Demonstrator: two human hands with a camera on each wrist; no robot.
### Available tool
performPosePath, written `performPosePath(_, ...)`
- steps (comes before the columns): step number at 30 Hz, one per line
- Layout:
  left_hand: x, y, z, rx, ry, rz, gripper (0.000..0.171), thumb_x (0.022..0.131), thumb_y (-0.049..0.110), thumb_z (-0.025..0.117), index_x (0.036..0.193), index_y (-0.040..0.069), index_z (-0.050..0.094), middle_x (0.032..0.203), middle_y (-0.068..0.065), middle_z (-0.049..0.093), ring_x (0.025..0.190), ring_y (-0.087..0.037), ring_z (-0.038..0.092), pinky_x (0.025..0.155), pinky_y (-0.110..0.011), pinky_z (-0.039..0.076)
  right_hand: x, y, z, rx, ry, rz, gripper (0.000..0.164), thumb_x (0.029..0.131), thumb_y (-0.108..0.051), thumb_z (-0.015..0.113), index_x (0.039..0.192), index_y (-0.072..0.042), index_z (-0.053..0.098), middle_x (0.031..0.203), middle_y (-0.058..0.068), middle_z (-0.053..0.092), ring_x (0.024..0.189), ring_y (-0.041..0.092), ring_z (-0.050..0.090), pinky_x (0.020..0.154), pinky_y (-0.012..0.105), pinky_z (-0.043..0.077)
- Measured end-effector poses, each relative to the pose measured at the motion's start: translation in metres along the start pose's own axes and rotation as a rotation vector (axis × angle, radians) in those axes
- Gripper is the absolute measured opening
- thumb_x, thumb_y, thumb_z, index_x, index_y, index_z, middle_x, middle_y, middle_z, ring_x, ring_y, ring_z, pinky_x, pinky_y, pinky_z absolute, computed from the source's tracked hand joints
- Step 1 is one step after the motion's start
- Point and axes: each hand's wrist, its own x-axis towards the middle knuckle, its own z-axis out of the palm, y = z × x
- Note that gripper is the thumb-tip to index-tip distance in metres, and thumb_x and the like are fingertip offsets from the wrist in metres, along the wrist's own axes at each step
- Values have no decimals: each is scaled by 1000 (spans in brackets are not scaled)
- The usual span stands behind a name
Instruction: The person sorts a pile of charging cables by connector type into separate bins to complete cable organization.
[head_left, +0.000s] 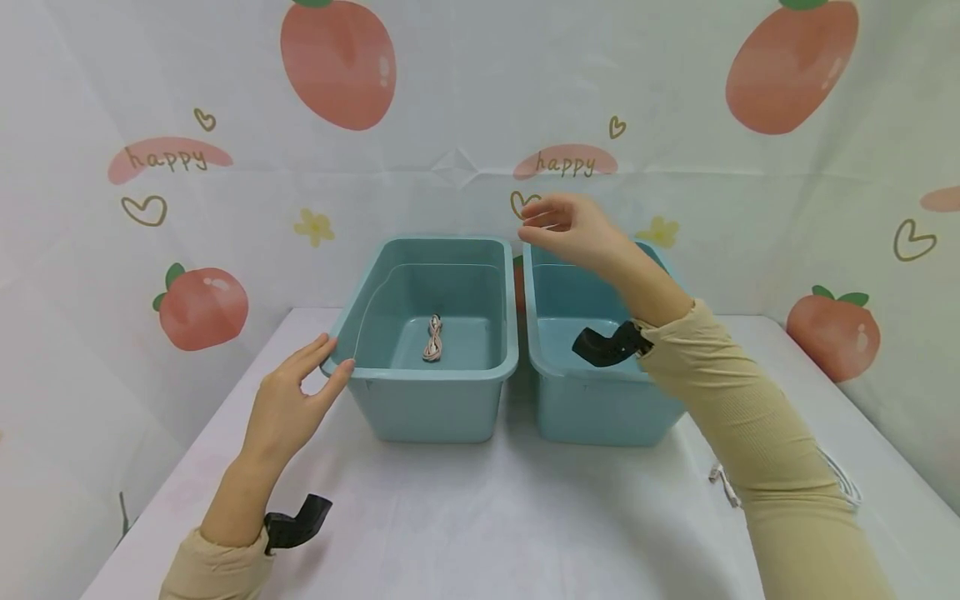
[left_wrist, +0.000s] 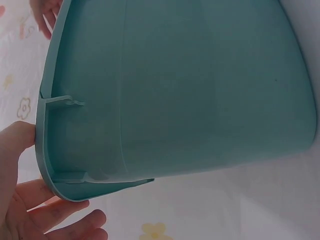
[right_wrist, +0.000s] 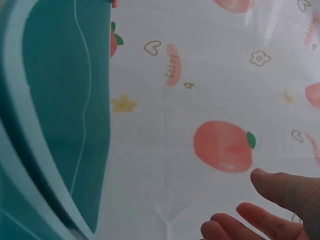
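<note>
My left hand [head_left: 288, 408] holds the near left corner of the left blue plastic bin [head_left: 431, 375]. Its thumb and fingers lie on either side of the rim [left_wrist: 42, 150]. Inside that bin, a bundled pale cable [head_left: 432, 339] lies on the bottom. My right hand [head_left: 573, 233] is in the air above the inner far part of the right blue bin [head_left: 600, 417], its fingers loosely bent with nothing between them. In the right wrist view the thumb and fingers [right_wrist: 275, 200] stand apart. My right forearm hides part of the right bin.
A white cable [head_left: 840, 479] lies on the white-covered table [head_left: 465, 517] at the right, partly behind my right sleeve; a connector end [head_left: 723, 483] shows to the sleeve's left. Behind the bins hangs a white cloth [head_left: 450, 100] with fruit prints. A narrow gap separates the bins.
</note>
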Motion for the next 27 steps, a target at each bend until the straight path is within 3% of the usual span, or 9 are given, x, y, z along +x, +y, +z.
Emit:
performPosePath(8, 0, -1, 1, -2, 5, 10, 50, 91, 33, 59, 129, 2, 55, 137, -18, 52, 128, -40, 46, 100, -59, 39, -31, 19, -16, -2, 51, 21, 40, 92, -26, 57, 127, -7, 54, 130, 16, 57, 120, 28, 55, 100, 43, 45)
performPosePath(12, -1, -1, 1, 0, 10, 16, 50, 90, 32, 59, 128, 1, 55, 136, -18, 52, 127, -40, 46, 100, -59, 39, -45, 33, -24, -19, 82, 40, 42, 92, -32, 58, 126, -9, 55, 126, 13, 60, 107, 11, 61, 93, 28, 48)
performPosePath(16, 0, -1, 1, 1, 17, 22, 49, 90, 32, 60, 128, 0, 56, 136, -18, 52, 127, -41, 47, 99, -58, 40, -60, 47, -31, -12, 116, 46, 42, 91, -34, 59, 125, -9, 57, 110, -8, 66, 93, -9, 58, 81, 12, 47)
performPosePath(19, -1, 0, 1, 0, 18, 20, 49, 90, 32, 60, 128, 1, 56, 136, -18, 52, 127, -40, 47, 100, -58, 40, -71, 55, -37, 14, 120, 56, 44, 90, -35, 60, 126, -10, 56, 104, -22, 63, 92, -13, 57, 79, 7, 46)
performPosePath(27, -2, 2, 1, -9, 13, 13, 49, 90, 32, 60, 129, 2, 55, 136, -18, 52, 127, -40, 46, 101, -58, 39, -102, 82, -47, 71, 144, 72, 35, 92, -29, 57, 125, -16, 56, 99, -33, 60, 93, -15, 59, 79, 2, 45)
